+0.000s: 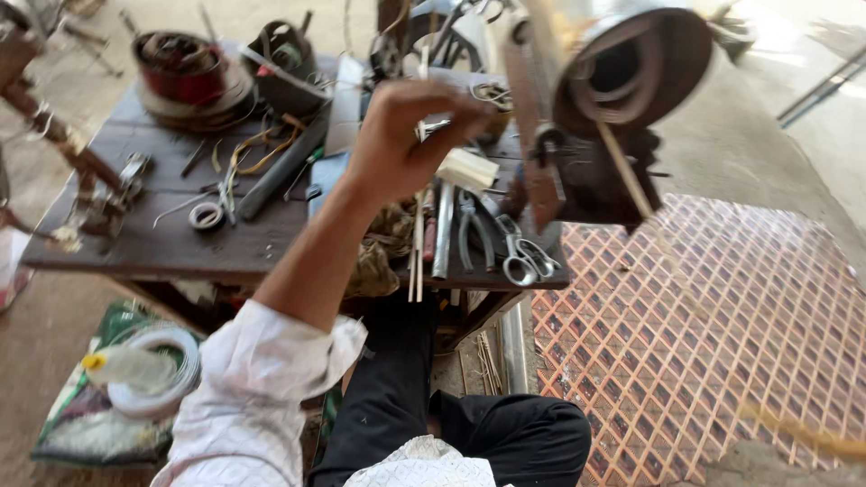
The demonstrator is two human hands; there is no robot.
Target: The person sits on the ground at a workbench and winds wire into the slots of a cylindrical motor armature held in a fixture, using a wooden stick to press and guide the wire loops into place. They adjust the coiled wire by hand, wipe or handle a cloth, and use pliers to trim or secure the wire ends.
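At the centre of the frame, your left hand (410, 135) is raised over the bench (171, 243), fingers closed around a bundle of thin pale sticks (418, 243) that hang straight down past the bench's front edge. You look to be part-way through picking or sorting these sticks; a clean next move would call for a steady grip so none slip, and for keeping them clear of the scissors (525, 257) and pliers (474, 230) lying just right of them. Your arm reaches up from the lower left, white sleeve (262, 388) pushed back at the elbow, wrist bent so the back of the hand faces you. Your right hand is not in view. A blurred round metal housing (631, 68) sits at upper right, close to the camera, and a coil of white wire (153, 374) lies on the floor at lower left.
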